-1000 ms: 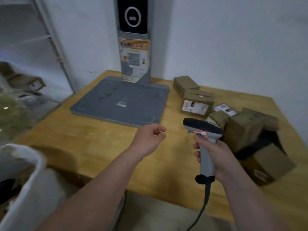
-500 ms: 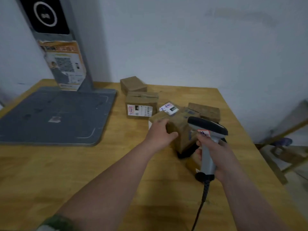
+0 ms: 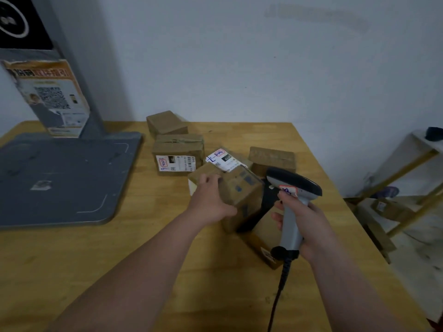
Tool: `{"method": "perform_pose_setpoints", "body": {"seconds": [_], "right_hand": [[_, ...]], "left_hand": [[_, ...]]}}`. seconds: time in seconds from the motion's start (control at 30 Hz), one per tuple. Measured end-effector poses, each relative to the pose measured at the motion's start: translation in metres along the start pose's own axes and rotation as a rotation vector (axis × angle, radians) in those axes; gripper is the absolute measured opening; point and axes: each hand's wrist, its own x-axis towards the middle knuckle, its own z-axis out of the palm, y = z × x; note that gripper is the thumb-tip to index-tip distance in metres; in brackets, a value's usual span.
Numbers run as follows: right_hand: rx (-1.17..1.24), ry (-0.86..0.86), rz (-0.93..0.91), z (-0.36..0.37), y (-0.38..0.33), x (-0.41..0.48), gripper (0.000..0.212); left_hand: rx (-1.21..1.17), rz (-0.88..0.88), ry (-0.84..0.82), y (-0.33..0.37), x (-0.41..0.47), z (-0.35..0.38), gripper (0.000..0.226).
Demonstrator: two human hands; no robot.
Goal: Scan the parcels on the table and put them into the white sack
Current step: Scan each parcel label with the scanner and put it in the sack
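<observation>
Light yellow-brown wooden tabletop [image 3: 119,271]: smooth, faint sheen, grain lines visible. Flat dark-grey base slab [image 3: 60,178]: matt and scuffed; metal or hard plastic, cannot tell which. Brown cardboard parcel at centre [image 3: 242,192]: matt board, slightly glossy clear tape. Brown cardboard box with white paper label [image 3: 178,149]: matt, creased tape seam on top; label smooth. Grey-and-black handheld scanner [image 3: 297,184]: smooth plastic, head mildly glossy. Orange-and-white paper poster [image 3: 52,97]: worn edges. White wall [image 3: 239,56]: matt paint.

Left hand [image 3: 211,202] grips the cardboard parcel [image 3: 239,195]; right hand [image 3: 303,219] holds the scanner [image 3: 291,200] just beside those fingers.
</observation>
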Motion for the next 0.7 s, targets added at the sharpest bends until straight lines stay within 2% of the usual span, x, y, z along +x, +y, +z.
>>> {"method": "perform_pose_setpoints", "body": {"seconds": [0.07,0.17,0.33,0.4,0.5,0.6,0.7], "right_hand": [[-0.002,-0.027,0.023,0.01,0.006,0.004,0.029],[-0.009,-0.111,0.08,0.029,0.022,0.007,0.033],[-0.061,-0.294,0.253,0.068,0.054,0.002,0.042],[-0.083,-0.322,0.308,0.082,0.069,-0.002,0.043],[-0.087,-0.301,0.372,0.097,0.086,-0.01,0.045],[-0.073,-0.296,0.406,0.105,0.096,-0.014,0.046],[-0.087,-0.31,0.413,0.108,0.098,-0.015,0.047]], "left_hand": [[-0.018,0.032,-0.008,-0.021,-0.026,-0.01,0.092],[-0.103,-0.012,-0.017,-0.06,-0.064,-0.026,0.094],[-0.409,-0.095,0.004,-0.104,-0.106,-0.037,0.088],[-0.653,-0.161,0.019,-0.108,-0.119,-0.039,0.074],[-1.028,-0.376,0.158,-0.109,-0.128,-0.041,0.038],[-1.049,-0.606,0.288,-0.117,-0.127,-0.041,0.021],[-1.088,-0.73,0.245,-0.121,-0.132,-0.042,0.018]]}}
